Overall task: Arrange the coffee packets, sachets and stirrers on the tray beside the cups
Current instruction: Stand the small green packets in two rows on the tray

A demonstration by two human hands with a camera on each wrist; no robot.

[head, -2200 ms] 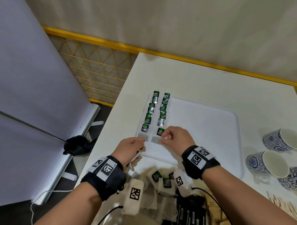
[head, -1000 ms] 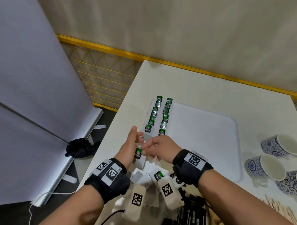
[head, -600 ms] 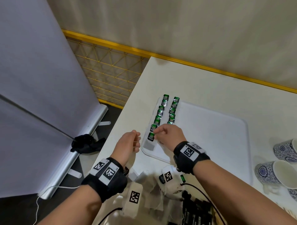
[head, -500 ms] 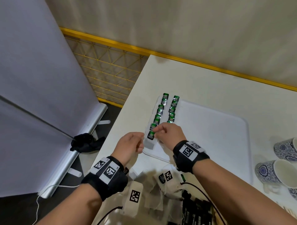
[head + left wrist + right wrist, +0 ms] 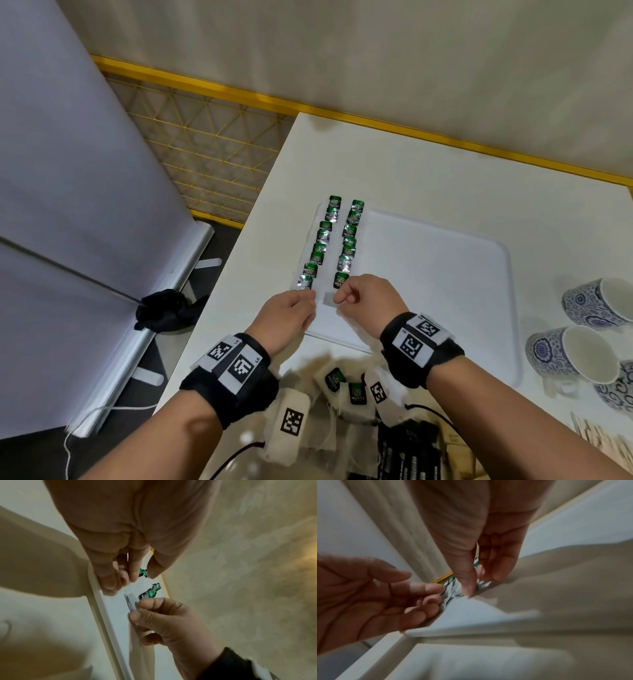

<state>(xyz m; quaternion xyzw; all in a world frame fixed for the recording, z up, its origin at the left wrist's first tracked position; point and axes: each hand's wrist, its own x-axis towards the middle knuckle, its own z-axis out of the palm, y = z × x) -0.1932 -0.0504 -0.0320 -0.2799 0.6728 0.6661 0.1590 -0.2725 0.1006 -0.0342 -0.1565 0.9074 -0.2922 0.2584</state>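
Observation:
A white tray (image 5: 428,274) lies on the white table. Two rows of green-labelled sachets (image 5: 320,246) run along its left side. At the near end of the right row lies a grey sachet (image 5: 328,298) (image 5: 131,601). My right hand (image 5: 342,294) (image 5: 137,608) pinches its edge between thumb and forefinger. My left hand (image 5: 310,298) (image 5: 428,592) sits at the near end of the left row with fingers loosely curled. It rests by the tray rim (image 5: 101,601) and holds nothing that I can see.
Blue-patterned cups (image 5: 579,353) stand right of the tray, with wooden stirrers (image 5: 603,442) at the bottom right. Loose sachets (image 5: 342,380) and black packets (image 5: 407,455) lie at the table's front edge. Left of the table there is a drop to the floor and a yellow mesh fence (image 5: 205,144).
A second ago both hands met over the table front around a green-labelled sachet. They have since moved forward onto the tray, and the right hand now sits at the right row's near end.

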